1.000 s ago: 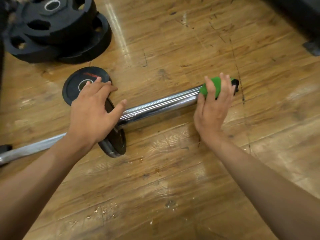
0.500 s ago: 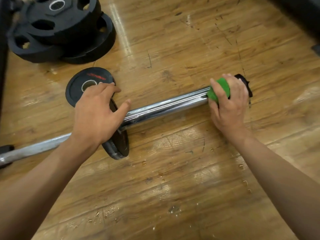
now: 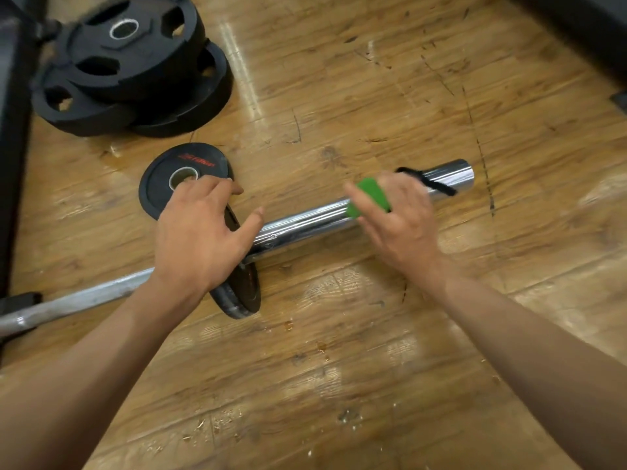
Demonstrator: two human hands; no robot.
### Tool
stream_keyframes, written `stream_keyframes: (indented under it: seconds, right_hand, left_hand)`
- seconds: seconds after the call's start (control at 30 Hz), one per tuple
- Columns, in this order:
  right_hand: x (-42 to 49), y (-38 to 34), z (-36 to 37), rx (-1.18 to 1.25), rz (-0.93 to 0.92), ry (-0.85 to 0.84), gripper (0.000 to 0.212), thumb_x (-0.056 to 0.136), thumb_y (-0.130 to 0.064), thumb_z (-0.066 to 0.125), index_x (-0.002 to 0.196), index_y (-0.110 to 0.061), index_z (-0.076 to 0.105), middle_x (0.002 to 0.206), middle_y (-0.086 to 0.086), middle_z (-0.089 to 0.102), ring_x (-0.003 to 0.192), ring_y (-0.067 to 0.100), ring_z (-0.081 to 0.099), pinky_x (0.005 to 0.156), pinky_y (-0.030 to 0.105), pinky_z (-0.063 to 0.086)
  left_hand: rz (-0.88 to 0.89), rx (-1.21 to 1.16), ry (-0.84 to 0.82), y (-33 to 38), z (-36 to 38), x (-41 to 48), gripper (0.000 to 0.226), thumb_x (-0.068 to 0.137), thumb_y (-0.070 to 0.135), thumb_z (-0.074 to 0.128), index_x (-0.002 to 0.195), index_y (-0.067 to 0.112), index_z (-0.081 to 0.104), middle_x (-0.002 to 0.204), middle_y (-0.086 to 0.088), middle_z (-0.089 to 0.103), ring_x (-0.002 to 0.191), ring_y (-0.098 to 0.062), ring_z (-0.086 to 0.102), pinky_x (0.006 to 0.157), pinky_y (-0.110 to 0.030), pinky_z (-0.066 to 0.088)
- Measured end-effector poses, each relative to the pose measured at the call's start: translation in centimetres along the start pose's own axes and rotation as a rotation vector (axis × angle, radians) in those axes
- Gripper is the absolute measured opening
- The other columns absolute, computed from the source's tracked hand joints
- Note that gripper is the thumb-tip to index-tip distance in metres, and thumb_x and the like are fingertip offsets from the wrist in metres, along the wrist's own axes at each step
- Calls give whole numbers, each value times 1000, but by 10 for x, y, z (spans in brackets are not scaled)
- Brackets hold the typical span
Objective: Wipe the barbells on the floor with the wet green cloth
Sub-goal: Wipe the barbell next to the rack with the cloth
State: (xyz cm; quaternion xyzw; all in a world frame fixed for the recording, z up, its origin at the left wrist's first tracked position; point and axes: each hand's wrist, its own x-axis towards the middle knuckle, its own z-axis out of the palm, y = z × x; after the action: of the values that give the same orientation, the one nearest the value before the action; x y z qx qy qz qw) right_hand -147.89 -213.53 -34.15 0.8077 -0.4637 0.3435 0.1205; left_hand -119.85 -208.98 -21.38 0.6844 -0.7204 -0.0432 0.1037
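A barbell lies on the wooden floor, its chrome sleeve (image 3: 305, 222) running from centre to upper right and its dull shaft (image 3: 78, 300) leaving at the left. A small black plate (image 3: 241, 283) stands on edge on the sleeve's inner end. My right hand (image 3: 397, 218) grips the green cloth (image 3: 368, 197) and wraps it over the sleeve, a little short of the sleeve's end (image 3: 458, 176). A black strap (image 3: 431, 181) trails from under that hand. My left hand (image 3: 200, 235) rests on top of the standing plate, fingers spread.
A small black plate with red lettering (image 3: 163, 178) lies flat just behind my left hand. Larger black plates (image 3: 129, 69) are stacked at the upper left. A dark frame (image 3: 10, 147) runs down the left edge. The floor (image 3: 339, 385) is scuffed wood.
My right hand with the cloth has slid left along the sleeve, away from its end, which is now uncovered. My left hand stays on the plate.
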Motion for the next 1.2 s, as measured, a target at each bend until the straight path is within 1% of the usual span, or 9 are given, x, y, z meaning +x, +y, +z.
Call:
stream_keyframes:
  seconds: [0.13, 0.27, 0.3, 0.47, 0.63, 0.8, 0.93, 1.1, 1.2]
  right_hand:
    - [-12, 42, -23, -104, 296, 24, 41, 112, -31, 39, 146, -17, 56, 127, 27, 58, 119, 42, 55, 111, 53, 34]
    - [-5, -12, -6, -117, 609, 105, 42, 111, -30, 35, 146, -19, 57, 146, 23, 51, 141, 41, 42, 124, 55, 23]
    - [-3, -33, -1, -93, 628, 105, 42, 112, -31, 34, 147, -21, 54, 149, 22, 49, 145, 40, 39, 125, 55, 21]
    - [-9, -107, 6, 21, 345, -72, 44, 111, -36, 38, 152, -28, 51, 154, 21, 44, 148, 39, 36, 127, 53, 19]
    - [-24, -57, -9, -29, 114, -112, 45, 107, -34, 53, 151, -28, 50, 147, 22, 52, 141, 38, 42, 125, 49, 22]
    - [-31, 0, -43, -145, 465, -66, 41, 110, -34, 43, 147, -20, 55, 141, 23, 53, 139, 40, 44, 123, 50, 24]
    - [-11, -51, -40, -167, 678, -33, 36, 108, -28, 45, 138, -17, 63, 139, 23, 55, 140, 39, 43, 123, 52, 25]
    - [-5, -149, -25, -32, 386, -198, 34, 104, -31, 53, 136, -22, 59, 130, 16, 58, 131, 34, 51, 122, 48, 28]
    - [-16, -140, -39, -2, 179, -249, 42, 106, -36, 51, 145, -24, 57, 127, 14, 59, 127, 32, 52, 118, 44, 31]
  left_hand:
    - [-2, 7, 25, 2, 3, -2, 74, 88, 65, 35, 127, 13, 70, 128, -5, 68, 127, -30, 53, 100, -43, 41]
    - [7, 3, 46, 5, 4, -6, 72, 88, 64, 37, 123, 12, 72, 121, -7, 69, 123, -32, 55, 99, -42, 42]
    - [7, 4, 51, 4, 4, -8, 71, 88, 64, 38, 122, 11, 72, 120, -7, 70, 123, -32, 55, 98, -43, 42]
    - [23, 22, 57, 2, 6, -9, 69, 89, 63, 40, 119, 10, 73, 118, -8, 70, 121, -33, 56, 100, -43, 41]
    - [65, 52, 125, 3, 10, -23, 63, 91, 59, 46, 116, 8, 74, 118, -8, 70, 119, -31, 54, 100, -43, 43]
    - [136, 71, 228, 6, 16, -39, 57, 90, 53, 54, 111, 5, 75, 116, -12, 72, 124, -29, 50, 112, -44, 37]
    - [132, 100, 177, 8, 19, -55, 60, 91, 57, 53, 116, 7, 74, 123, -12, 69, 136, -39, 50, 124, -54, 27]
    - [136, 80, 141, 18, 15, -80, 65, 89, 59, 52, 120, 6, 72, 132, -15, 66, 143, -41, 44, 124, -57, 24]
    - [143, 81, 101, 22, 11, -99, 70, 89, 61, 49, 127, 6, 69, 143, -16, 60, 147, -40, 39, 123, -56, 26]
